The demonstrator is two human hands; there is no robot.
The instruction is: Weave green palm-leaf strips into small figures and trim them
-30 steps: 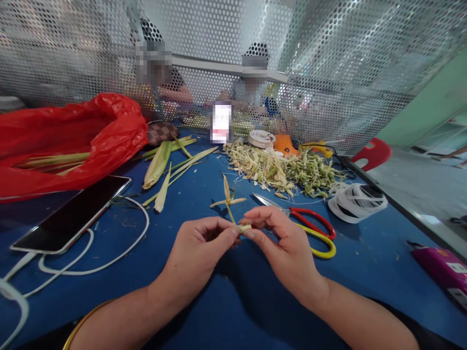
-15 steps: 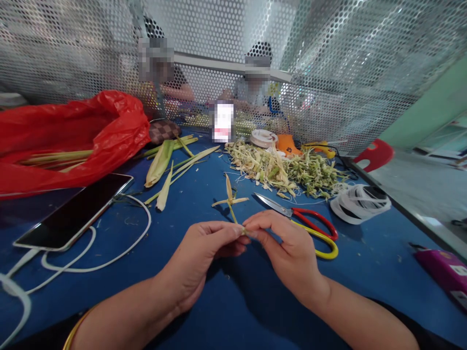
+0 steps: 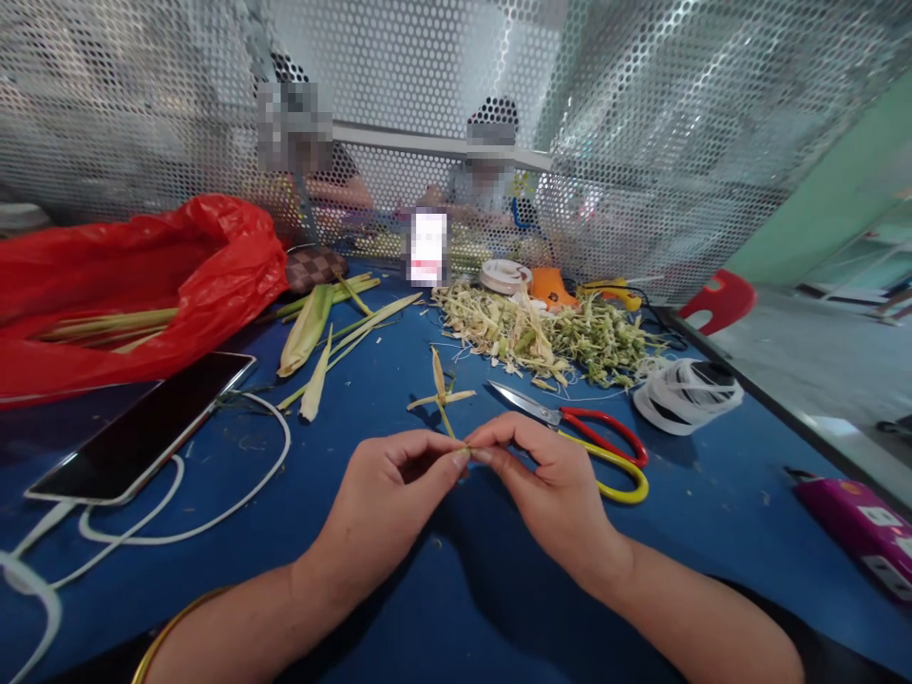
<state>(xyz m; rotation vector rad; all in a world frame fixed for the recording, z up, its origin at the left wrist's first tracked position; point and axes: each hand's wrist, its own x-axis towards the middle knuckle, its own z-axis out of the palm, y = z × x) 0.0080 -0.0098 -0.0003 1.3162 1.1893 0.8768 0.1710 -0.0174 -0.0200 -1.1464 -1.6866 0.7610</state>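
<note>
My left hand [image 3: 397, 508] and my right hand [image 3: 554, 494] meet above the middle of the blue table. Thumb and fingertips of each are pinched on the near end of a cross-shaped piece of plant strips [image 3: 440, 397]. Its stem runs away from my fingers to pale, pointed arms spread like a cross; the pinched end is mostly hidden. Beside my right hand lie scissors [image 3: 523, 404] with one red and one yellow handle, blades pointing left and away. A heap of pale and green plant scraps [image 3: 520, 332] is beyond them.
On the left are a red plastic bag [image 3: 235, 252] with stalks inside, a phone [image 3: 149, 427] with a white cable [image 3: 281, 446], and long leaves [image 3: 306, 332]. A lit phone [image 3: 428, 245] stands by the perforated screen. At right are a white ribbon roll [image 3: 688, 399] and purple pack [image 3: 855, 518].
The view has shifted slightly, so the table things sit a little further left and lower. My left thumb has changed its place on the piece; both hands still pinch it.
</note>
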